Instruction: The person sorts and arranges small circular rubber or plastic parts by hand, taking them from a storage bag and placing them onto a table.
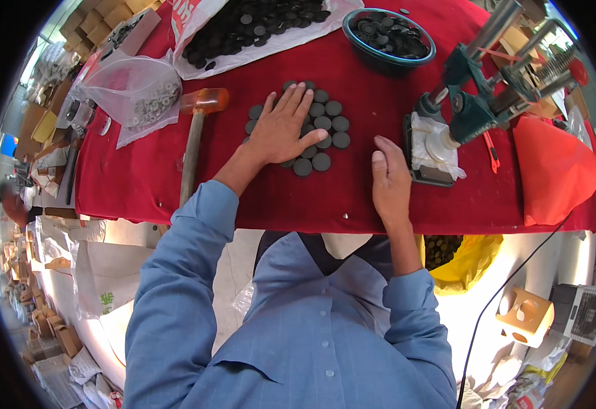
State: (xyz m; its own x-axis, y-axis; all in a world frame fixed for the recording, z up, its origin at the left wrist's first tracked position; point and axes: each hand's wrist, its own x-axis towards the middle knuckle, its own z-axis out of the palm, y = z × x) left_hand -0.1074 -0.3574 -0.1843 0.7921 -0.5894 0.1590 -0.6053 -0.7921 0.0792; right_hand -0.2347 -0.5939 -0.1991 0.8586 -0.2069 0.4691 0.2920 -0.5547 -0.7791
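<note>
My left hand (281, 131) lies flat, fingers stretched out, over a cluster of round dark grey discs (321, 161) on the red tablecloth (243, 198). Its palm and fingers hide part of the cluster. Right of the discs, my right hand (391, 176) rests on its edge at the cloth, its fingers extended and close together, with nothing seen in it. Just beyond that hand stands a green hand press (463, 92) with a white round piece (441, 144) on its base. A mallet with an orange head (206, 100) and a wooden handle lies left of the discs.
At the back, a white sack (209, 71) spills black discs, beside a teal-rimmed bowl (429, 56) of similar discs. A clear bag of small metal parts (124, 88) sits left. Right of the press lie a red cutter (491, 151) and an orange-red bag (556, 170). A yellow bag (475, 266) stands below the table.
</note>
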